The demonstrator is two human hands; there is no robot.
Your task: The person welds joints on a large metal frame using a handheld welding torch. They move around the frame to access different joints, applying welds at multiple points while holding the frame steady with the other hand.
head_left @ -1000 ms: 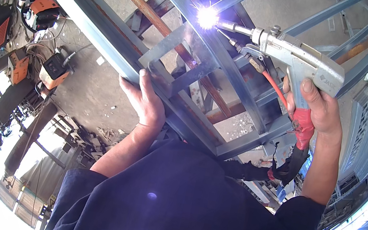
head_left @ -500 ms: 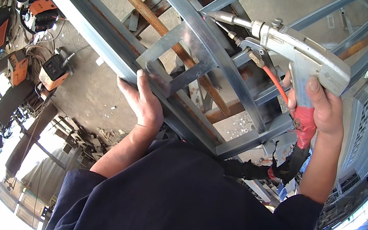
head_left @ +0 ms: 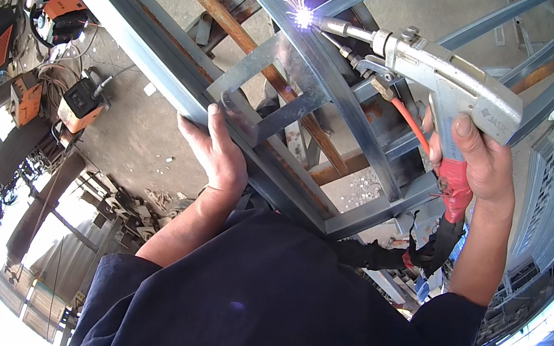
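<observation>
Gripping welding gun (head_left: pixel 450 76): right hand (head_left: pixel 483 161); left hand (head_left: pixel 218 157) clasping metal rail (head_left: pixel 129 47); orange-black machine (head_left: pixel 81 103) on grey floor (head_left: pixel 129 128).

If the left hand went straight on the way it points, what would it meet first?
Probably the long steel rail, which the left hand appears to touch; depth beyond it is unclear.

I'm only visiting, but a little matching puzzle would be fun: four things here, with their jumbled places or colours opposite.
1. Left hand
2. Right hand
3. Handle wrap
4. Bright spark

A. Red
B. At the nozzle tip
C. Around the welding torch
D. Against the silvery rail

Pairs: 1-D, 2-C, 3-A, 4-B
</observation>
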